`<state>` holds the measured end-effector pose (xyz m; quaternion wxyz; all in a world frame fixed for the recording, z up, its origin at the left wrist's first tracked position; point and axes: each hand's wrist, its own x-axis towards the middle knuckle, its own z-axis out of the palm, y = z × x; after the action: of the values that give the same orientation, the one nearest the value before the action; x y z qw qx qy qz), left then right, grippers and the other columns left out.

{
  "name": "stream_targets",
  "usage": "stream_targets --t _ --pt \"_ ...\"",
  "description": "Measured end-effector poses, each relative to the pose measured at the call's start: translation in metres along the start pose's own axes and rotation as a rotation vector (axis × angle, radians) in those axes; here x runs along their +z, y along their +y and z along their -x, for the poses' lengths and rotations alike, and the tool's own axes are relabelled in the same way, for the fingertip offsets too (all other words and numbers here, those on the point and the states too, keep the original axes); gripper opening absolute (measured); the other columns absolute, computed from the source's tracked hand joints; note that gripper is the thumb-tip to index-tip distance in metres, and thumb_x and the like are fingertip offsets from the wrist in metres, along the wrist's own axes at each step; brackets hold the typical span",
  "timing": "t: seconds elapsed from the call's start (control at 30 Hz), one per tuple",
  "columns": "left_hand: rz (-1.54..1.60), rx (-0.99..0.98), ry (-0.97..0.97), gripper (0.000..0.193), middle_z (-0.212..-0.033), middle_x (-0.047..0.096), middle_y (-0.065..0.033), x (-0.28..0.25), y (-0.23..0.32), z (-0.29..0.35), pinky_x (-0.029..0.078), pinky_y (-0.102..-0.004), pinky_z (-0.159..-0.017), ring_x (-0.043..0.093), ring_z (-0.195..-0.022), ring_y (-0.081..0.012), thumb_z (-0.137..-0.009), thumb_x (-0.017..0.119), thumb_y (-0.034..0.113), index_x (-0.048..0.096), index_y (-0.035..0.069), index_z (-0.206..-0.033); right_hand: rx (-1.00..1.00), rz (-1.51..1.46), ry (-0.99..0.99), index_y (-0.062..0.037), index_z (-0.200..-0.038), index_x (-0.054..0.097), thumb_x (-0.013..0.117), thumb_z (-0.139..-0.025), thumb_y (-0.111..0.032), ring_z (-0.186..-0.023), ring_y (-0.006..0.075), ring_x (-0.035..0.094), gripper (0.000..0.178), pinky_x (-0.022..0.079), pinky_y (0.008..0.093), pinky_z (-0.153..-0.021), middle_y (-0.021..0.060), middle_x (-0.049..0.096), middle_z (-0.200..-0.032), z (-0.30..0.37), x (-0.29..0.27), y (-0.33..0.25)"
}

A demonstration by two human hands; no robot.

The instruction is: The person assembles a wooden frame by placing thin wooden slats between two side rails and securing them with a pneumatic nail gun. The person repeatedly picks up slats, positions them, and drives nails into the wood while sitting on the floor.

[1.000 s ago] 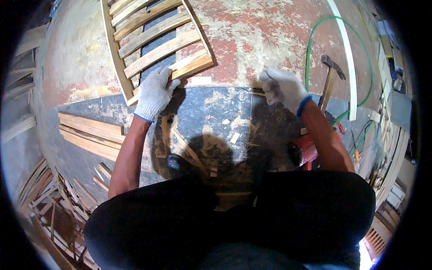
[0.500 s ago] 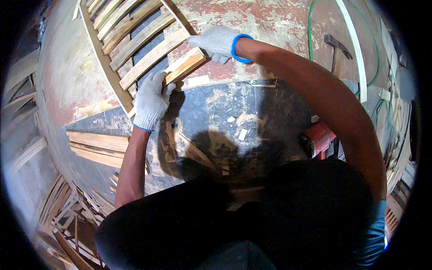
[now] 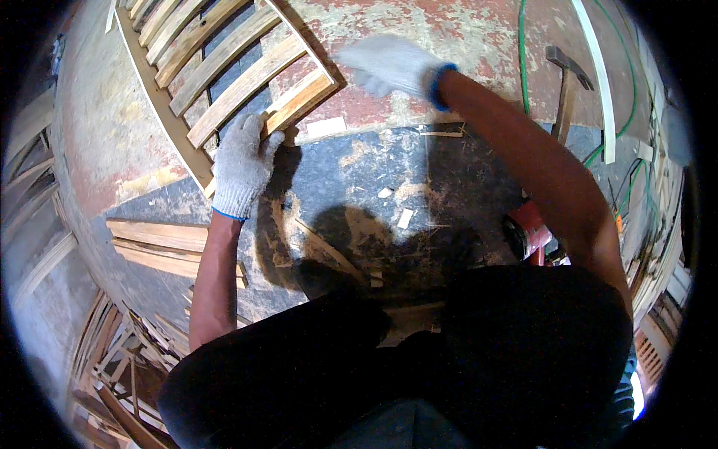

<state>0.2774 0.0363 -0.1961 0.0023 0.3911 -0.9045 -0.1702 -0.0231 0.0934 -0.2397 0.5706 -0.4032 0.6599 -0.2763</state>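
Note:
A slatted wooden frame, like a pallet or crate side, lies on the floor at the upper left, its pale slats running across between two long rails. My left hand, in a white knit glove, grips the near end slat at its left end, with the fingers closed round the wood. To the right of the frame's near corner, my right hand, gloved too, hangs apart from it. Motion smears its fingers, and nothing shows plainly in them.
A claw hammer lies to the right, near a green hose and a long white strip. A red power tool sits by my right forearm. Loose boards lie left of my left forearm; scrap wood is heaped lower left.
My right hand has come off the frame's near right corner and moved right. My left hand stays on the end slat. The view has shifted slightly.

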Motion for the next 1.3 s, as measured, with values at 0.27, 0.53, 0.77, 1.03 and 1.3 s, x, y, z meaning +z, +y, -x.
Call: stream_targets --t 0.27,0.53,0.77,1.03,1.3 --pt "-0.02 0.004 0.021 0.036 -0.111 0.068 -0.0192 0.004 -0.002 0.004 0.053 -0.0482 -0.086 0.066 -0.102 -0.0418 -0.095 0.071 0.026 0.065 0.006 -0.124 0.06 0.468 1.03 -0.0001 -0.125 0.068 0.06 -0.103 -0.026 -0.117 0.0274 0.065 0.035 0.047 0.0368 -0.104 0.0168 0.069 -0.128 0.258 -0.113 0.143" --pt "0.024 -0.045 0.001 0.038 -0.109 0.067 -0.0225 0.002 0.003 0.004 0.053 -0.0496 -0.085 0.065 -0.104 -0.0439 -0.093 0.072 0.024 0.064 0.004 -0.124 0.242 0.412 1.152 0.0006 -0.146 0.055 0.06 -0.102 -0.025 -0.13 0.0294 0.059 0.051 0.043 0.0384 -0.11 0.0196 0.061 -0.143 0.397 -0.046 0.227" --pt "0.046 -0.063 0.007 0.035 -0.108 0.068 -0.0221 0.001 0.008 0.004 0.053 -0.0491 -0.085 0.065 -0.102 -0.0435 -0.091 0.073 0.019 0.065 0.004 -0.122 0.267 0.49 1.094 0.0018 -0.146 0.053 0.063 -0.099 -0.016 -0.125 0.0332 0.062 0.051 0.05 0.0392 -0.104 0.0223 0.06 -0.142 0.415 -0.034 0.248" --pt "-0.021 -0.075 0.014 0.033 -0.102 0.065 -0.0217 0.001 0.01 0.003 0.052 -0.0496 -0.083 0.065 -0.098 -0.0433 -0.09 0.073 0.015 0.063 0.003 -0.12 0.357 0.42 1.037 -0.0015 -0.15 0.048 0.063 -0.097 -0.012 -0.123 0.0339 0.063 0.056 0.051 0.0404 -0.103 0.0243 0.06 -0.14 0.417 0.021 0.229" --pt "-0.005 -0.072 0.015 0.027 -0.1 0.063 -0.022 0.0 0.011 0.002 0.05 -0.0507 -0.079 0.063 -0.094 -0.044 -0.091 0.073 0.017 0.061 0.002 -0.11 0.405 0.368 1.035 -0.0044 -0.148 0.046 0.063 -0.093 -0.008 -0.115 0.0338 0.063 0.058 0.052 0.0409 -0.097 0.0206 0.061 -0.13 0.401 0.035 0.225"
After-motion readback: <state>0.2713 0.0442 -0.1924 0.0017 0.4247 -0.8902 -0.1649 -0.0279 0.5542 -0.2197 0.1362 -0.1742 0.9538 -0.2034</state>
